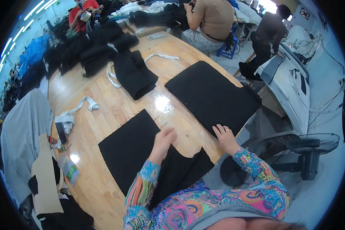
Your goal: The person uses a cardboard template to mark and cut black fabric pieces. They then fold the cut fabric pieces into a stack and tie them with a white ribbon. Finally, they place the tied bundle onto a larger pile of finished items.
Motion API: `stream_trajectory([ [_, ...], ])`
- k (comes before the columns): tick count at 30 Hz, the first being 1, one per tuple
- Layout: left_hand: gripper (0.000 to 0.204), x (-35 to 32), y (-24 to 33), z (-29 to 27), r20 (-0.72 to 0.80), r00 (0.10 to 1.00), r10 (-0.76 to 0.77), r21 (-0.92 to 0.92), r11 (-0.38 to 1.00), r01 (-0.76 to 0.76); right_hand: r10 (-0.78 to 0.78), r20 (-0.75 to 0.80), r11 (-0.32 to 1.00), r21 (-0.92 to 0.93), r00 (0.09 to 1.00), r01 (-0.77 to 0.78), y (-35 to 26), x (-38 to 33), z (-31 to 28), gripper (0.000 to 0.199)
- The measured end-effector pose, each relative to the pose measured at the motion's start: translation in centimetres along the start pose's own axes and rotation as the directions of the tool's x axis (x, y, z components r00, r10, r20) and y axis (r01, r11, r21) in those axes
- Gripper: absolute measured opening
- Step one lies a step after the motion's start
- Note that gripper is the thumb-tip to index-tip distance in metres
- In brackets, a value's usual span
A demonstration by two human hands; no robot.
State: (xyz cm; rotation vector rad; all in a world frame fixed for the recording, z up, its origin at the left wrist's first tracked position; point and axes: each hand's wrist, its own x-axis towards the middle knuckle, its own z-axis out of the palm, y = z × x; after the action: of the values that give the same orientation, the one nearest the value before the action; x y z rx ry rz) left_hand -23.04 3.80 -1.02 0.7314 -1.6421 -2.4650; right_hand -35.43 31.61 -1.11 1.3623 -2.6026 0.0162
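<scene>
A black fabric piece (126,142) lies on the table in front of me, with a curved notch in its right part. Above its right edge is my left hand (165,142), its fingers curled closed; whether they pinch anything is hidden. A thin dark thread (157,118) curves just beyond the fingertips. To the right, a stack of black fabric panels (212,97) lies near the table's right edge. My right hand (225,137), wearing a ring, rests its outstretched fingers on the stack's near edge.
Folded black fabric bundles (134,73) and white ties (161,56) lie farther back on the wooden table (92,168). White tape (67,117) and a tan card pattern (46,176) are at left. A fan (310,149) stands at right. Other people (211,19) work beyond.
</scene>
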Motion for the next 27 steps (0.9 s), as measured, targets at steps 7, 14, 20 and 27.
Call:
stream_trajectory([
  [7, 0.034, 5.5, -1.1, 2.7, -0.081, 0.990, 0.117, 0.225, 0.969, -0.096, -0.108, -0.136, 0.955, 0.262, 0.985, 0.141, 0.3, 1.3, -2.0, 0.051],
  [14, 0.047, -4.2, -2.7, -10.9, -0.136, 0.741, 0.658, 0.978, -0.030, 0.206, -0.364, -0.054, 0.727, 0.607, 0.930, 0.320, -7.4, -6.3, -1.4, 0.036],
  [20, 0.056, -4.2, -0.6, -17.5, -0.248, 0.745, 0.619, 0.920, -0.089, 0.381, -0.319, -0.089, 0.753, 0.581, 0.943, 0.310, -8.7, -3.1, -0.9, 0.032],
  [27, 0.055, -1.3, -0.2, -18.5, -0.199, 0.702, 0.684, 0.922, -0.112, 0.370, -0.105, -0.025, 0.767, 0.635, 0.994, 0.097, -6.1, -4.1, 0.3, 0.036],
])
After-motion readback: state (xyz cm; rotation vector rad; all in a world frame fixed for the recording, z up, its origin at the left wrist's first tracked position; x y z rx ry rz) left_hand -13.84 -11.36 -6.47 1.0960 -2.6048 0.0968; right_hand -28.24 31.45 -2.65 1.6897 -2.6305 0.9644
